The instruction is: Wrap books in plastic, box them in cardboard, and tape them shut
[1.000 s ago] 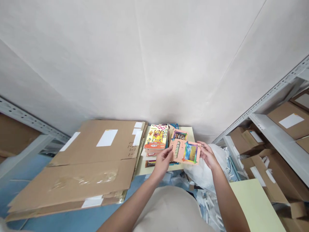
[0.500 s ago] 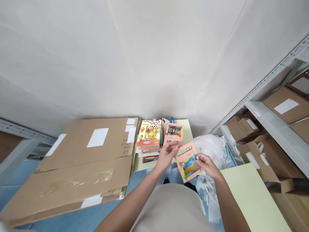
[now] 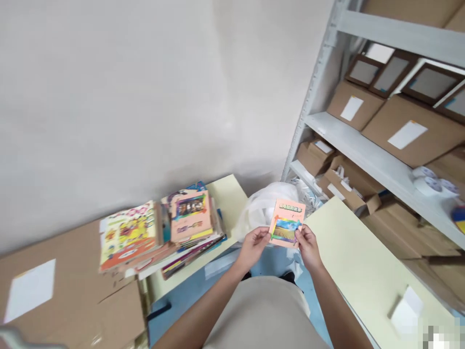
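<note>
Both my hands hold a small peach-coloured booklet with a colourful framed picture on its cover, upright in front of me. My left hand pinches its lower left edge. My right hand pinches its lower right edge. To the left, two stacks of colourful booklets lie on a pale yellow table; the right stack is topped by a similar peach booklet.
Flattened cardboard boxes lie at the lower left. A white plastic bag sits behind the held booklet. A pale yellow board runs along the right. A metal shelf rack holds cardboard boxes and framed panels.
The view has swung to the right toward the shelf rack. My left hand has come back onto the booklet, which now stands upright between both hands.
</note>
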Action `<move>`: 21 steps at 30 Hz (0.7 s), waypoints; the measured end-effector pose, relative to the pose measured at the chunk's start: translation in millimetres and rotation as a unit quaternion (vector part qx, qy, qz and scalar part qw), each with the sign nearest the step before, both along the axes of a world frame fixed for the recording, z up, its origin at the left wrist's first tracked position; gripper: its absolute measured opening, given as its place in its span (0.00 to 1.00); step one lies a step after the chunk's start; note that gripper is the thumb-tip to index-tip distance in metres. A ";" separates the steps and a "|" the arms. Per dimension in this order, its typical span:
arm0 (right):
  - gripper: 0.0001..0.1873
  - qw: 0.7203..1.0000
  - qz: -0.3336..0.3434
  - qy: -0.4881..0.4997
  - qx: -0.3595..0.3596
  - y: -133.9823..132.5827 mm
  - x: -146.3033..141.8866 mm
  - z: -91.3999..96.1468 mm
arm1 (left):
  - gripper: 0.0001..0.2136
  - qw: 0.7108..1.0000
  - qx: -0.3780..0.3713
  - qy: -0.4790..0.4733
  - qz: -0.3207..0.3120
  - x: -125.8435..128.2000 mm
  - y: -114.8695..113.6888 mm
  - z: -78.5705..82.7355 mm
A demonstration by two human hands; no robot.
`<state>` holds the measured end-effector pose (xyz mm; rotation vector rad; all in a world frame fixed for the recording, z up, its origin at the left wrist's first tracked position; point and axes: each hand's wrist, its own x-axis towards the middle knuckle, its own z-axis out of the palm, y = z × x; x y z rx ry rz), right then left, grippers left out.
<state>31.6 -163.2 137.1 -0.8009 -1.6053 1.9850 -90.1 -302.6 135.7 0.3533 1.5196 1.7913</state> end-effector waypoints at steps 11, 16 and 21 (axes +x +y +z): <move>0.28 0.970 -0.241 0.013 -0.044 111.4 133.5 -5.6 | 0.13 0.982 -0.040 0.060 -0.174 89.1 122.1 -12.7; 0.30 0.943 -0.330 -0.014 -0.039 142.7 191.1 -9.0 | 0.14 0.966 -0.071 0.047 -0.243 132.2 173.0 -18.0; 0.27 0.916 -0.397 -0.033 -0.036 154.1 227.7 -14.0 | 0.21 0.955 -0.106 0.004 -0.278 160.8 207.0 -23.2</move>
